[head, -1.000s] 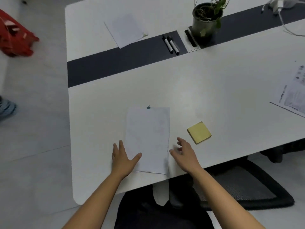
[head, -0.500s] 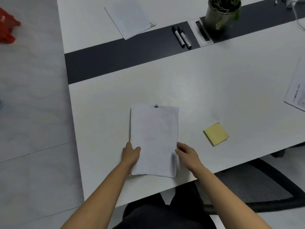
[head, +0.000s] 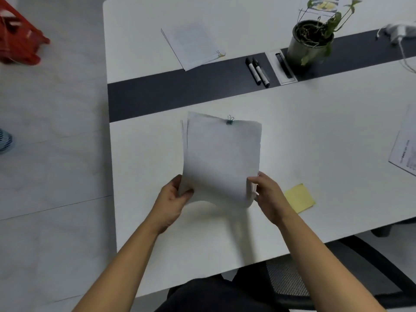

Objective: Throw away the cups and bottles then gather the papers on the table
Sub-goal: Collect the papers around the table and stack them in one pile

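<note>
Where both hands meet the paper stack (head: 221, 158), the grip is tight on its near edge: left hand (head: 173, 199) pinches the near left corner, thumb on top; right hand (head: 269, 194) pinches the near right corner, which curls under the fingers. Stack is lifted at the near end and bowed, casting a shadow on the table (head: 315, 136) below. Cannot tell whether its far edge touches the table. Small green clip (head: 230, 120) sits at the middle of the far edge. A few sheets stick out on the left side of the stack.

Just right of the right hand, a yellow sticky pad (head: 299, 198) lies flat on the table, apart from the stack.

Farther out, a dark strip (head: 180, 95) runs across the table. Two markers (head: 257, 70) lie side by side on it, near a grey cable box (head: 282, 66). A potted plant (head: 311, 41) stands just right of that box. Beyond the strip, a second paper set (head: 193, 45) lies flat, a yellow clip at its near right corner. A printed sheet (head: 405, 149) lies at the right frame edge. White charger (head: 398, 32) and cord sit at the far right.

Off the table: a red object (head: 18, 39) on the floor far left; a black chair (head: 337, 278) at the near right.
</note>
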A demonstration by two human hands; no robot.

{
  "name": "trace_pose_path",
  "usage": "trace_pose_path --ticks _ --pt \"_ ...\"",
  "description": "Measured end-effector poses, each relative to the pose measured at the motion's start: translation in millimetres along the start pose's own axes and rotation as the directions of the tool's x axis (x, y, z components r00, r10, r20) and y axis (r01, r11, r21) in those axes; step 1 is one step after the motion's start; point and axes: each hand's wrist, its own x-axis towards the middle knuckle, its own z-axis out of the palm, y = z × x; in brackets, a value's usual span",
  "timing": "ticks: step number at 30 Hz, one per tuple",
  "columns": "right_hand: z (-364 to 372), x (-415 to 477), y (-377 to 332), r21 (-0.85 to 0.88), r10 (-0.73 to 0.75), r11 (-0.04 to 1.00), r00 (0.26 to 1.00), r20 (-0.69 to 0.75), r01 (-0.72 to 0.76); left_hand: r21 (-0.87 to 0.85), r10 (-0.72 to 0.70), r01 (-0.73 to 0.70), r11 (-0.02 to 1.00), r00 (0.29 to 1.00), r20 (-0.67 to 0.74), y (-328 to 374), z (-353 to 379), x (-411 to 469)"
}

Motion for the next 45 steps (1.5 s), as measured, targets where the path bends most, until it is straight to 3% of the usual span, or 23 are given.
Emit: trace_pose_path --ticks 5,9,13,20,24,26,34,36,38,41,45 --pt "0.8 0.3 -26.2 0.062 -0.132 0.989 0.991 0.007 0.131 0.037 0.082 -0.080 0.996 0.993 -0.081 6.5 -10.1 -1.1" --pt "15.8 4.4 -20.7 -0.167 -0.087 0.981 0.995 0.049 0.094 -0.026 0.028 -0.033 0.999 0.986 -0.164 -3.9 -11.3 -5.2" --pt "56.4 20.3 2.6 -0.323 -0.012 0.946 1.000 -0.007 0.009 -0.028 -0.140 0.141 0.990 0.900 -0.412 -26.3 -21.5 -7.4" --pt "135.8 37.5 51.2 -0.527 0.054 0.849 0.997 0.046 -0.022 -0.041 -0.318 0.367 0.929 0.736 -0.598 -84.2 -76.8 -26.4" --pt "158.0 41.2 79.2 -0.779 0.123 0.627 0.986 0.117 0.014 -0.012 -0.414 0.476 0.880 0.753 -0.511 -110.7 -101.8 -37.4" --pt "163.0 38.0 89.2 -0.819 0.157 0.573 0.977 0.144 0.028 0.016 -0.464 0.525 0.851 0.765 -0.448 -117.3 -105.6 -38.2" --pt "157.4 26.3 85.3 -0.751 0.189 0.656 0.947 0.259 0.074 0.217 -0.457 0.578 0.787 0.781 -0.426 -124.7 -97.2 -31.8" --pt "145.6 19.5 80.7 -0.762 0.198 0.647 0.959 0.205 0.029 0.369 -0.393 0.576 0.730 0.795 -0.463 -122.9 -89.7 -30.4" --pt "125.0 11.5 77.9 -0.792 0.156 0.611 0.979 0.131 0.009 0.537 -0.281 0.494 0.684 0.858 -0.430 -122.4 -75.0 -25.8" --pt "71.1 3.7 77.7 -0.881 -0.025 0.468 0.998 0.059 0.064 0.691 -0.178 0.325 0.646 0.944 -0.278 -115.2 -38.6 -13.2" --pt "-17.6 -11.4 71.2 -0.924 -0.219 0.378 0.965 -0.143 -0.051 0.843 -0.103 0.110 0.527 0.993 -0.065 -99.9 18.1 6.3"
